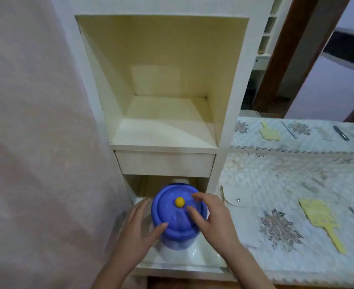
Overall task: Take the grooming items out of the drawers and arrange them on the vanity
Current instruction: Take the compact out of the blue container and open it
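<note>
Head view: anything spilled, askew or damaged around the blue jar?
Nothing stands out. The blue jar sits upright in the open drawer, lid on, no spill. The left hand and right hand flank it. The yellow flat tool lies flat on the vanity cloth.

Pink textured wall (pixel 36 122): 9 o'clock, full height. Brown wooden post (pixel 284 53): 1 o'clock, slanted. White slatted unit (pixel 269 28): 1 o'clock, beside the post. Quilted cover (pixel 276 180): 3 to 4 o'clock, grey floral motifs, scalloped edge.
</note>
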`<action>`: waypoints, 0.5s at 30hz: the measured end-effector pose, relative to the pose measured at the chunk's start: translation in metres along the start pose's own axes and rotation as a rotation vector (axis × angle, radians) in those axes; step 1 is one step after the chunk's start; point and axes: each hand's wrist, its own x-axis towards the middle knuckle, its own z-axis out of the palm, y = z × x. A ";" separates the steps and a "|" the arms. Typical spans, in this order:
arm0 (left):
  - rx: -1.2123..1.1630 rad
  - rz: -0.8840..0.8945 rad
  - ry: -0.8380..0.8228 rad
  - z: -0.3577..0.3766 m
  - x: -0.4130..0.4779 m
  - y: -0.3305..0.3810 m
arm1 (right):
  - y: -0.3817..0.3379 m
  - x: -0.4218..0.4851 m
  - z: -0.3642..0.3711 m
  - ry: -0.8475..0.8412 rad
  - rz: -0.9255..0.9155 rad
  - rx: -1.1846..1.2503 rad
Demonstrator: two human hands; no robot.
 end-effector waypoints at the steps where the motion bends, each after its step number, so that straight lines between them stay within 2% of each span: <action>1: 0.019 0.060 -0.062 0.002 0.005 -0.002 | -0.001 0.006 0.006 -0.030 -0.016 -0.031; 4: 0.060 0.082 -0.194 0.005 0.019 -0.011 | 0.003 0.017 0.019 -0.103 0.005 -0.100; 8: 0.125 0.080 -0.205 0.003 0.021 -0.007 | 0.007 0.020 0.025 -0.106 0.018 -0.127; 11: 0.087 0.181 -0.173 0.003 0.024 -0.015 | 0.006 0.020 0.023 -0.095 0.019 -0.084; 15: 0.129 0.267 -0.171 0.004 0.028 -0.019 | 0.004 0.010 0.001 0.025 0.076 0.066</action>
